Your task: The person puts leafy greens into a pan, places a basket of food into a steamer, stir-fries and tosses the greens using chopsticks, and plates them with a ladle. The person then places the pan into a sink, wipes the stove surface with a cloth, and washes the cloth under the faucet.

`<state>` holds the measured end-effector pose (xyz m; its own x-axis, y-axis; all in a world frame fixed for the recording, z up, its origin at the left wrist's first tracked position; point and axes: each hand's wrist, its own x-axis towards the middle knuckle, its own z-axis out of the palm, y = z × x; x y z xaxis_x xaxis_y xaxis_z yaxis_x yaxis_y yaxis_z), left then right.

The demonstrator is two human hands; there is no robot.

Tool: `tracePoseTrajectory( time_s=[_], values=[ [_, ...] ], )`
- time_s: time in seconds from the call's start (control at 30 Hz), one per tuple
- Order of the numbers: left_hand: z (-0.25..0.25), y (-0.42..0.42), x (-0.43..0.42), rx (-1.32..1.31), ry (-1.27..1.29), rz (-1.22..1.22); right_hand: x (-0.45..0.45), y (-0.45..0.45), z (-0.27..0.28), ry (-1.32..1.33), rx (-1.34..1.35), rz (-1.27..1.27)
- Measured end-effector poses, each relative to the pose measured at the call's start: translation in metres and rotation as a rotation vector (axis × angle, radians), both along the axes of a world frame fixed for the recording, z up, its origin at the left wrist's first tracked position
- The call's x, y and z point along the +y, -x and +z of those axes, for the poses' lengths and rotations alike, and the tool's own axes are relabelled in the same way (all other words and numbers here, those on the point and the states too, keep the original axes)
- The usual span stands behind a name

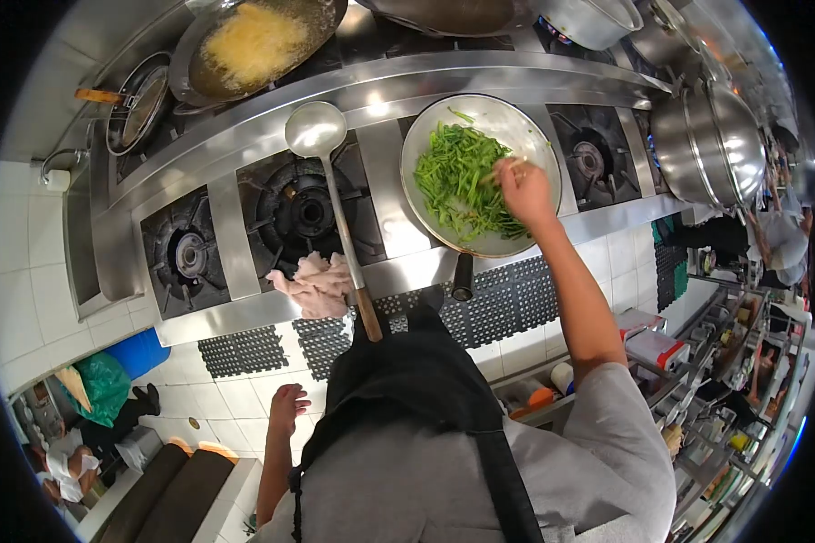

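Note:
My right hand [523,190] is over the right side of a wide pan [417,213], its fingers pinched together and slightly blurred. Whatever they hold, if anything, is too small to make out. Chopped green vegetables [462,172] fill much of the pan, whose black handle [463,277] points toward me. My left hand [288,405] hangs low beside my apron, away from the stove, its fingers loosely bent and apart with nothing in them. Left of the pan lies a long-handled ladle [317,131], its wooden grip sticking out past the stove's front edge.
A crumpled pink cloth [315,284] lies at the stove's front edge beside burners [310,210]. Behind, a wok [195,77] holds yellow food in bubbling oil. Large steel pots [706,145] stand at the right. Other people are at the far left and right edges.

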<state>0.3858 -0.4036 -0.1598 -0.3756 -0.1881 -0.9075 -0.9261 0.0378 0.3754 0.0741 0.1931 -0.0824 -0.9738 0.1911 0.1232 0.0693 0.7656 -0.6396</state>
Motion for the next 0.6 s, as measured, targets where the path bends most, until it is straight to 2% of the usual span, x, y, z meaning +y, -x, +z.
tracePoseTrajectory(
  time_s=[0.03, 0.13, 0.2, 0.27, 0.33, 0.4, 0.47, 0.53, 0.6],
  values=[
    [0.008, 0.007, 0.006, 0.001, -0.039, -0.076, 0.004, 0.009, 0.001, -0.039, -0.003, -0.088],
    [0.044, 0.04, 0.033, 0.001, -0.17, -0.305, -0.002, 0.028, -0.012, 0.066, 0.273, -0.087],
    [0.067, 0.071, 0.061, -0.005, -0.288, -0.456, -0.022, 0.022, 0.003, 0.055, 0.314, -0.033],
    [0.081, 0.099, 0.103, 0.041, -0.37, -0.499, -0.039, 0.013, 0.02, 0.064, 0.342, 0.012],
    [0.107, 0.133, 0.155, 0.094, -0.488, -0.513, -0.042, 0.015, 0.019, 0.059, 0.376, -0.061],
    [0.113, 0.158, 0.209, 0.133, -0.601, -0.503, -0.043, 0.029, 0.027, 0.085, 0.424, -0.15],
    [0.082, 0.172, 0.255, 0.047, -0.775, -0.451, -0.043, 0.04, 0.004, 0.193, 0.399, -0.148],
    [0.077, 0.188, 0.299, -0.12, -0.894, -0.367, -0.043, 0.041, -0.017, 0.233, 0.289, -0.083],
    [0.08, 0.199, 0.329, -0.267, -1.022, -0.147, -0.052, 0.01, 0.006, 0.175, 0.15, 0.031]
  ],
)
